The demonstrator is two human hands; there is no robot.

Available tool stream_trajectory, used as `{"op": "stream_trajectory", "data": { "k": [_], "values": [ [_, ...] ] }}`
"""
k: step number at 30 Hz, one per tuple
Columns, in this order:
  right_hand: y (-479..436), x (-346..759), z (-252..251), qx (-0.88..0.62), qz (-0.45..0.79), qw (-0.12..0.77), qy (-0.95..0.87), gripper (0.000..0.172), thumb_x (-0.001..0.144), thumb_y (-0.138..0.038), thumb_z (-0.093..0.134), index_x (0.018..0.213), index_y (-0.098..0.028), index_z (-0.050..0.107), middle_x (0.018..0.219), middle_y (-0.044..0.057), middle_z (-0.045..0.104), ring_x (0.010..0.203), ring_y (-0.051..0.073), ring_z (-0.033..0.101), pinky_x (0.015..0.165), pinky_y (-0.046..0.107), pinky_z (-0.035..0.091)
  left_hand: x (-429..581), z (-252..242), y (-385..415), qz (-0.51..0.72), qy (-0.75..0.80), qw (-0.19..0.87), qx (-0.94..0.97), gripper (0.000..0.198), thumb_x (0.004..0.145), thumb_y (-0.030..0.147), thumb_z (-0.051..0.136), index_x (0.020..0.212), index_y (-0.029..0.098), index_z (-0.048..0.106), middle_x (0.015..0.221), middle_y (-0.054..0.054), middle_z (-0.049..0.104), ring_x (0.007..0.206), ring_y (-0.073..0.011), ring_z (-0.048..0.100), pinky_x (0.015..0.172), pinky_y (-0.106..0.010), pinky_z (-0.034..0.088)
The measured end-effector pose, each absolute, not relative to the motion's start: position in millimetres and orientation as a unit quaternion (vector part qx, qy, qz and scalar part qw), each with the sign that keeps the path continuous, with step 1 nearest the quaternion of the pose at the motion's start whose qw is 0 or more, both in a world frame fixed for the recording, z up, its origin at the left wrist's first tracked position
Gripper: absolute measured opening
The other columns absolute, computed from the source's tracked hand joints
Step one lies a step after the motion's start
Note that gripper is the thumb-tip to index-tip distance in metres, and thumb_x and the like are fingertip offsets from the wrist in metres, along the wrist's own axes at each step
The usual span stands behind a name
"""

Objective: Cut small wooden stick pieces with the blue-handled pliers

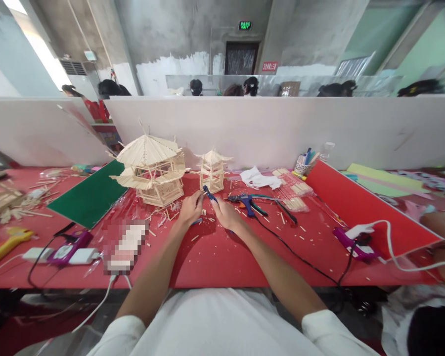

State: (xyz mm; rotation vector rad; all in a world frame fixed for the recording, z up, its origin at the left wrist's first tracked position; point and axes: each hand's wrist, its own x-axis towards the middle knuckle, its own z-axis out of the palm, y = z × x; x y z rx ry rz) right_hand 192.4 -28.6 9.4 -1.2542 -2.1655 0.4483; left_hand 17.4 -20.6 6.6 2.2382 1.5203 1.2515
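Blue-handled cutters [209, 193], held at the centre of the red desk [215, 257], just near of the small stick pavilion [212, 170]. Right hand [226, 213] is clamped on the handles; left hand [190, 207] pinches something too small to tell at their tip. Larger stick pavilion [152, 170] stands left; blue glue gun [246, 201] lies right.

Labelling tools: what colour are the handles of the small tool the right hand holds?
Blue, on the small tool in the right hand; head view.

head view: worn on the person's head | faces forward and down | close over red table [222, 262]
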Motion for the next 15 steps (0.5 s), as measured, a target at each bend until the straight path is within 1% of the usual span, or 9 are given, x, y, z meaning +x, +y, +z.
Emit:
{"op": "stream_trajectory", "data": {
  "k": [4, 7, 10, 12, 15],
  "values": [
    [-26.5, 194.1, 8.1, -0.454, 0.190, 0.311, -0.813, 0.040, 0.105, -0.040, 0.026, 0.120, -0.019, 0.055, 0.087, 0.008, 0.069, 0.080, 0.024, 0.066, 0.071, 0.029, 0.041, 15.6, 6.2, -19.5, 0.415, 0.498, 0.097, 0.755, 0.028, 0.098, 0.030, 0.038, 0.088, 0.019, 0.062, 0.074, -0.003, 0.065, 0.067, -0.0179, 0.058, 0.065, -0.027, 0.037],
    [-27.4, 196.0, 9.4, -0.438, 0.217, 0.317, -0.813, 0.041, 0.104, -0.042, 0.027, 0.119, -0.020, 0.057, 0.086, 0.006, 0.068, 0.080, 0.023, 0.065, 0.072, 0.028, 0.042, 13.6, 6.4, -19.1, 0.418, 0.489, 0.111, 0.757, 0.031, 0.098, 0.032, 0.037, 0.087, 0.018, 0.062, 0.075, -0.004, 0.066, 0.070, -0.0182, 0.059, 0.067, -0.027, 0.040],
    [-29.1, 197.7, 11.6, -0.430, 0.241, 0.314, -0.811, 0.041, 0.104, -0.043, 0.026, 0.119, -0.020, 0.057, 0.082, 0.004, 0.066, 0.075, 0.020, 0.064, 0.070, 0.027, 0.041, 11.4, 7.0, -18.2, 0.429, 0.472, 0.130, 0.759, 0.032, 0.098, 0.032, 0.037, 0.088, 0.017, 0.063, 0.079, -0.004, 0.068, 0.074, -0.0183, 0.061, 0.070, -0.027, 0.042],
    [-29.8, 198.3, 12.6, -0.428, 0.244, 0.311, -0.813, 0.041, 0.104, -0.044, 0.026, 0.117, -0.021, 0.057, 0.079, 0.003, 0.065, 0.073, 0.020, 0.063, 0.068, 0.026, 0.040, 10.2, 7.4, -17.3, 0.435, 0.463, 0.142, 0.759, 0.032, 0.098, 0.031, 0.037, 0.088, 0.017, 0.064, 0.082, -0.004, 0.069, 0.076, -0.0183, 0.061, 0.072, -0.028, 0.043],
    [-29.9, 198.3, 13.2, -0.425, 0.235, 0.312, -0.817, 0.040, 0.103, -0.044, 0.026, 0.111, -0.021, 0.058, 0.079, 0.003, 0.064, 0.075, 0.020, 0.062, 0.067, 0.026, 0.039, 8.5, 7.1, -16.1, 0.437, 0.451, 0.154, 0.763, 0.030, 0.097, 0.029, 0.037, 0.090, 0.017, 0.064, 0.088, -0.005, 0.070, 0.079, -0.0187, 0.062, 0.075, -0.028, 0.045]
  ]
}}
